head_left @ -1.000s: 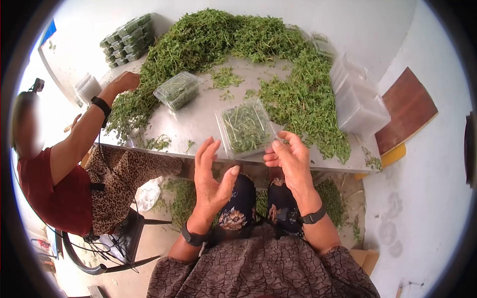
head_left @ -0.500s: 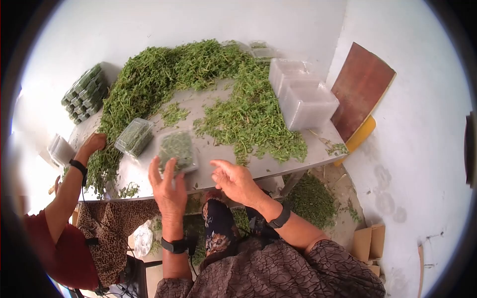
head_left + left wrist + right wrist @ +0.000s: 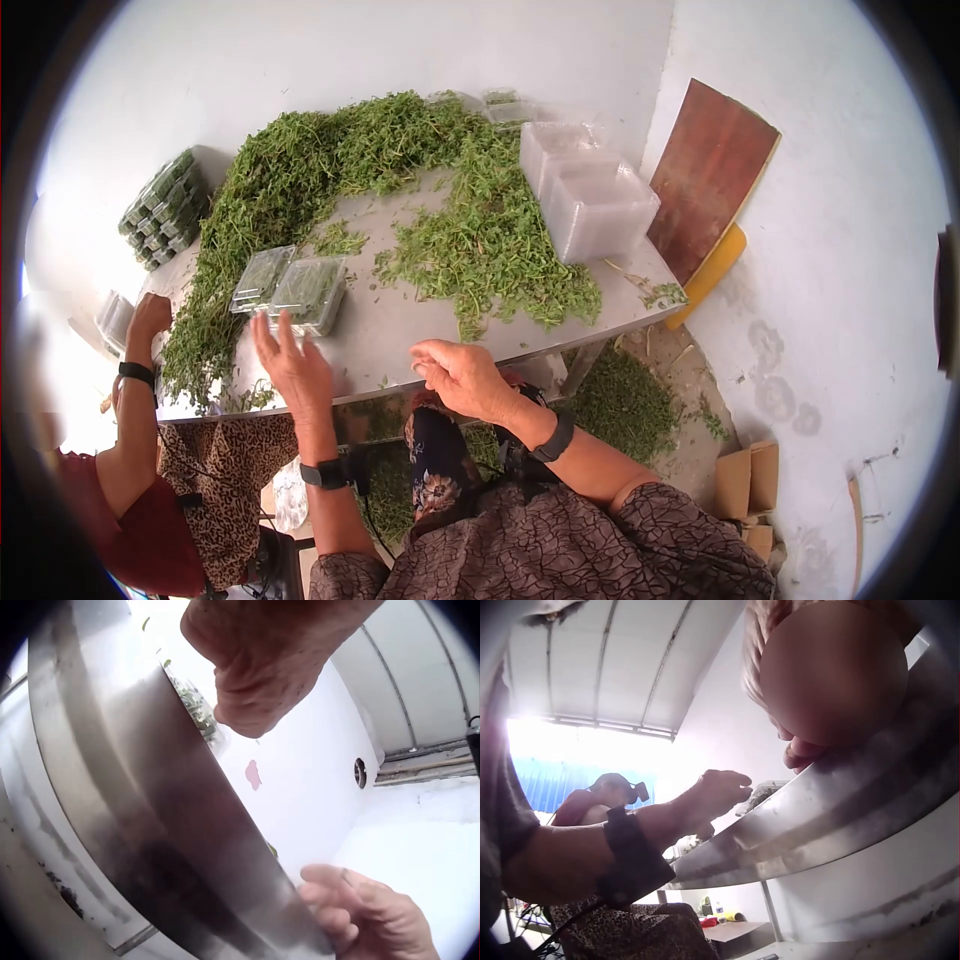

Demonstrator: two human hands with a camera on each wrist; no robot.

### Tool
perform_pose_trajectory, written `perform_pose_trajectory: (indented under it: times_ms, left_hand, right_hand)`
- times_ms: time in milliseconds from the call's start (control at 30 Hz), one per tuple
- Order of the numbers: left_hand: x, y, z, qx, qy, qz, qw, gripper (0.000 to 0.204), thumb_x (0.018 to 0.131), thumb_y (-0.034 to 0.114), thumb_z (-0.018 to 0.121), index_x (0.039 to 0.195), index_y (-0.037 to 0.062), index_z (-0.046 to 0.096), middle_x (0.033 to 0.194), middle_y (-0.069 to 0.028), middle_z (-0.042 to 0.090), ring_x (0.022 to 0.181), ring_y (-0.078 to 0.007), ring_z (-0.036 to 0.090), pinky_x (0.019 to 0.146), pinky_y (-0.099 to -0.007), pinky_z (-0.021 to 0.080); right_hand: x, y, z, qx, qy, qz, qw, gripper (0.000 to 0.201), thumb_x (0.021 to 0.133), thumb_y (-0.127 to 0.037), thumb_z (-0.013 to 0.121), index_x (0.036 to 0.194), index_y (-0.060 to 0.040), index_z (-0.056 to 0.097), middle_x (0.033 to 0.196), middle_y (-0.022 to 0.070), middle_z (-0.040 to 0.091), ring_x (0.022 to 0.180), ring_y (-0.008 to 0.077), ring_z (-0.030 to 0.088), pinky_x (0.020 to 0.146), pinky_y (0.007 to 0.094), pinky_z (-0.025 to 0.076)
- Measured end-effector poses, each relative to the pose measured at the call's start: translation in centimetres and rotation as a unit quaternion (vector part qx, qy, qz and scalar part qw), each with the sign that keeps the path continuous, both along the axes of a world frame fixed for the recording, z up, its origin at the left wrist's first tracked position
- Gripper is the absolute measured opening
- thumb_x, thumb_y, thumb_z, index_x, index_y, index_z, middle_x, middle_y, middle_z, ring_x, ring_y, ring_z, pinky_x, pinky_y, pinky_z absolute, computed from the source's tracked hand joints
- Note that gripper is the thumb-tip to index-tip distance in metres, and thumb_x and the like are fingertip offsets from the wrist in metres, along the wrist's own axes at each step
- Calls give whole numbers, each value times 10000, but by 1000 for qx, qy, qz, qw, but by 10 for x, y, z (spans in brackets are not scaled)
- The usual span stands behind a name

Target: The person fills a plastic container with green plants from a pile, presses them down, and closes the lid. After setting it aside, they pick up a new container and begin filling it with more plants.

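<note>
White walls point(image 3: 400, 50) stand behind the metal table point(image 3: 400, 335), on which a long heap of greens point(image 3: 310, 165) curves around the bare middle. From the head view, you have two filled clear containers side by side near the left of the table: the farther container point(image 3: 260, 274) and the nearer container point(image 3: 312, 290). Your left hand point(image 3: 296, 372), with fingers spread and grasping nothing, is just beside the nearer one; whether it touches, I cannot tell. Your right hand point(image 3: 462, 378) hangs at the table's front edge, loosely bent, with nothing visible in it. I judge that the step is the placing of a filled container, nearly complete. Your next move would probably call for an empty one from the stack of clear boxes point(image 3: 600, 205), which your right hand could reach across the loose greens. From the left wrist, greens under clear plastic show beside your left hand. From the right wrist, your left hand again looks released, while blur covers much of your right.
</note>
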State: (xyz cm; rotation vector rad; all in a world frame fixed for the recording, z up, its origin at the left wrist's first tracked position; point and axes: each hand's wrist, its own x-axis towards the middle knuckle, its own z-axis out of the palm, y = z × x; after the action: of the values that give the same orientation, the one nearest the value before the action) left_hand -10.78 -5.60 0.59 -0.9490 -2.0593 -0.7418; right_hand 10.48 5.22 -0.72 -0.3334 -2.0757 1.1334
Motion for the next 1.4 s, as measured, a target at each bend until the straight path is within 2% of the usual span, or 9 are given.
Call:
perform_pose_trajectory:
  times_ms: [167, 267, 367, 500, 600, 767, 1000, 1333, 1400]
  left_hand:
    - [33, 13, -11, -39, 26, -152, 987, 389, 801, -2, 578, 1189, 4, 548, 1405, -195, 383, 1344, -402, 299, 1072, -488, 319]
    - [39, 15, -8, -38, -13, -204, 978, 353, 800, 16, 567, 1148, -40, 553, 1424, -212, 353, 1359, -408, 269, 1082, -482, 307]
    - [38, 14, -6, -50, -31, -196, 979, 351, 794, 27, 582, 1135, -54, 555, 1438, -209, 337, 1364, -402, 261, 1101, -483, 272]
    - [41, 12, -8, -55, -30, -185, 981, 354, 790, 27, 587, 1133, -54, 558, 1443, -210, 331, 1366, -400, 258, 1107, -486, 260]
    - [40, 18, -8, -43, -32, -192, 980, 351, 785, 34, 592, 1123, -58, 566, 1443, -214, 332, 1368, -398, 256, 1110, -488, 254]
    - [42, 14, -5, -22, -47, -206, 977, 359, 764, 45, 595, 1106, -64, 581, 1434, -228, 342, 1365, -410, 255, 1113, -479, 261]
    - [46, 12, -3, -16, -66, -183, 981, 398, 761, 45, 616, 1148, -40, 578, 1444, -199, 339, 1377, -379, 251, 1122, -459, 260]
    - [46, 12, -5, -4, -69, -208, 976, 415, 737, 44, 643, 1141, -25, 577, 1439, -184, 352, 1374, -374, 260, 1117, -477, 266]
    - [45, 12, -4, -8, -67, -193, 979, 421, 728, 37, 640, 1139, -28, 576, 1433, -181, 362, 1373, -375, 262, 1112, -474, 276]
  right_hand:
    - [3, -2, 8, -42, -13, 1, 999, 157, 867, -59, 575, 1006, 2, 613, 844, 170, 669, 716, 263, 673, 619, 338, 524]
    - [8, 0, 2, -27, 18, 20, 999, 164, 867, -26, 558, 1015, 23, 612, 852, 170, 664, 698, 231, 669, 602, 310, 515]
    - [24, 6, 6, -150, 42, 75, 985, 224, 902, -51, 551, 1109, 17, 602, 918, 100, 660, 744, 139, 651, 627, 273, 520]
    - [62, 30, 57, 109, 111, -175, 972, 235, 839, -23, 593, 1072, -1, 618, 955, 145, 651, 731, 218, 630, 668, 303, 510]
    - [89, 50, 84, 147, 116, -300, 935, 277, 815, -30, 637, 1091, -16, 619, 1025, 160, 648, 745, 228, 642, 679, 307, 524]
    - [113, 95, 100, 265, 39, -387, 882, 288, 820, -37, 622, 1106, -7, 608, 1089, 169, 638, 803, 269, 660, 682, 328, 530]
    - [116, 157, 86, 202, -97, -314, 923, 285, 823, -65, 615, 1093, 25, 602, 1046, 201, 640, 864, 348, 637, 755, 374, 506]
    - [99, 120, 80, 346, -8, -411, 844, 246, 839, -73, 595, 1069, 11, 612, 1043, 203, 637, 941, 361, 622, 803, 392, 500]
    - [93, 106, 81, 268, -13, -369, 890, 245, 840, -79, 599, 1067, 11, 606, 1050, 203, 633, 938, 360, 625, 793, 386, 508]
